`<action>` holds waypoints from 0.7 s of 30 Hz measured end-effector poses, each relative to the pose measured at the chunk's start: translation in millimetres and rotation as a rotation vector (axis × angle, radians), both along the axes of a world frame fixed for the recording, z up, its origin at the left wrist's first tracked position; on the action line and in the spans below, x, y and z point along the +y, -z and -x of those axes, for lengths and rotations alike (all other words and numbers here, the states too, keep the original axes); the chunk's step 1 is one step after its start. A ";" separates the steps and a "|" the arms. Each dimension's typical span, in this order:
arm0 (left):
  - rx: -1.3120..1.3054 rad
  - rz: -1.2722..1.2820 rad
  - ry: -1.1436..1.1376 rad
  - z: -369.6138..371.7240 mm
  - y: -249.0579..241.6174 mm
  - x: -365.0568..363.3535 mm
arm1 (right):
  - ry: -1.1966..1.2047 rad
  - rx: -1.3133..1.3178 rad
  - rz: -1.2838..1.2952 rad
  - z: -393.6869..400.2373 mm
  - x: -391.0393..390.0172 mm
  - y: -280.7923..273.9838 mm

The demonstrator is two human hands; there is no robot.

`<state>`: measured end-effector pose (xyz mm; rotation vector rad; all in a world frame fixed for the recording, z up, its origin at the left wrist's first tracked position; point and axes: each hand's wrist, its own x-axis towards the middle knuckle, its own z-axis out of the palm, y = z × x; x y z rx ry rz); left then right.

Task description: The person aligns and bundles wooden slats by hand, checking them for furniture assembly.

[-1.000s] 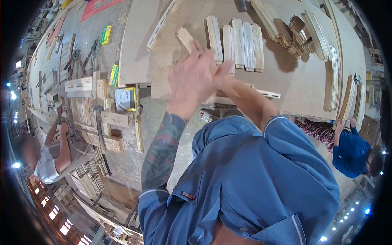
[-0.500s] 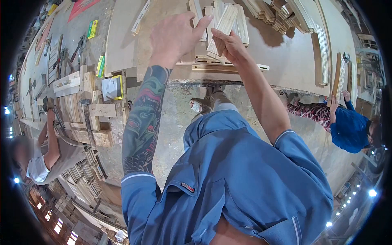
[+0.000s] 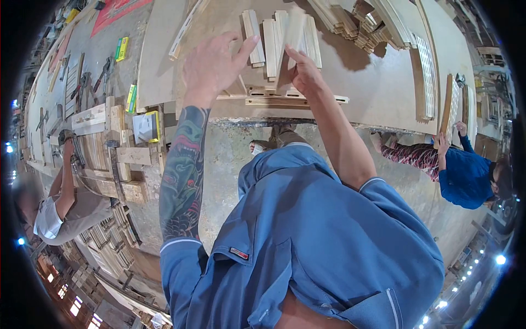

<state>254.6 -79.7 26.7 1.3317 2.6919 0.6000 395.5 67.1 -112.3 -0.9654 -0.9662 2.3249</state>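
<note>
My right hand [image 3: 307,71] is closed on a short wooden slat [image 3: 295,41], which stands tilted up and is smeared by motion. Behind it, several pale wooden slats [image 3: 270,46] lie side by side on the table. My left hand [image 3: 213,63] hovers to the left, thumb and fingers apart, holding nothing. A separate short slat [image 3: 253,46] lies just beyond its thumb. Slotted wooden strips [image 3: 274,101] rest along the near table edge below both hands.
A stack of wooden mouldings [image 3: 361,27] lies at the far right of the table. Perforated strips [image 3: 426,77] stand at its right end. Leftward are pliers [image 3: 102,74] and a clamped wood assembly [image 3: 118,142]. One person [image 3: 55,214] works at left, another [image 3: 468,175] at right.
The slat in my right hand has swung more upright. My left hand has shifted left and slightly down in view, away from the right hand. The whole view has moved slightly.
</note>
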 end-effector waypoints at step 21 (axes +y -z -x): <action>-0.164 0.111 0.014 -0.4 -21.5 -1.2 | -0.511 -0.182 -1.233 -30.5 -53.7 1.2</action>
